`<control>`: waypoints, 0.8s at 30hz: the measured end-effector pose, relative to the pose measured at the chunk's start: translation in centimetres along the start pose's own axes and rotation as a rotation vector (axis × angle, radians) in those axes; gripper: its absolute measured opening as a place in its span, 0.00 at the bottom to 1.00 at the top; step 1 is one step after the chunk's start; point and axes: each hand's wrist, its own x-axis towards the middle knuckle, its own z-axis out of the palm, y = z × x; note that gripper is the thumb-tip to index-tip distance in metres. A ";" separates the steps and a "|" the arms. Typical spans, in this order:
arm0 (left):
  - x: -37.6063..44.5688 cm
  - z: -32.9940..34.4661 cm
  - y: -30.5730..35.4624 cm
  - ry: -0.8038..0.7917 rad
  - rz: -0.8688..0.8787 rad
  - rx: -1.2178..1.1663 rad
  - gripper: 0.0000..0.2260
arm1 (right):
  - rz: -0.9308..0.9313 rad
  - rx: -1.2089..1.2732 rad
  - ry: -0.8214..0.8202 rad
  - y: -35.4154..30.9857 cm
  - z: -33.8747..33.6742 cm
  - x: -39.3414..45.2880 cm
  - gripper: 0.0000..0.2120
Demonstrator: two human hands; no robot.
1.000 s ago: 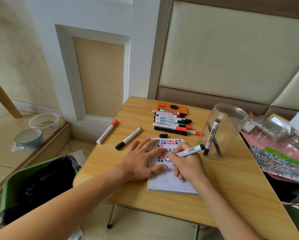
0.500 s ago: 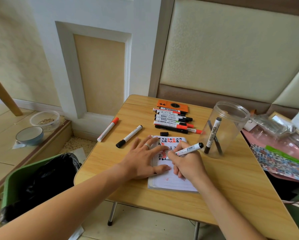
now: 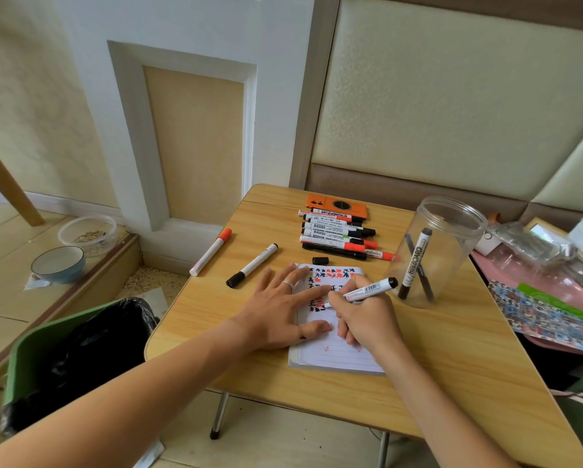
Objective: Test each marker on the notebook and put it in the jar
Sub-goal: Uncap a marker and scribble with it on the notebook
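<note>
marker (image 3: 367,290) tip hidden by right hand (image 3: 364,319)

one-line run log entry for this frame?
step: testing | right hand: grips white black-ended marker on lined paper notebook | left hand: presses page

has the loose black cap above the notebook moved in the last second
No. The black cap lies in the same spot as before, between the notebook's top edge and the marker row.
</note>
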 end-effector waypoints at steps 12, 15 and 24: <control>0.0 0.0 0.0 -0.008 0.004 0.008 0.34 | 0.001 -0.004 -0.008 -0.1 -0.1 -0.3 0.08; 0.1 0.0 0.0 -0.008 0.006 0.012 0.34 | -0.008 0.010 -0.005 -0.1 0.0 -0.2 0.09; 0.0 0.0 0.0 -0.006 0.006 0.005 0.34 | 0.024 -0.029 -0.002 -0.2 -0.1 -0.2 0.08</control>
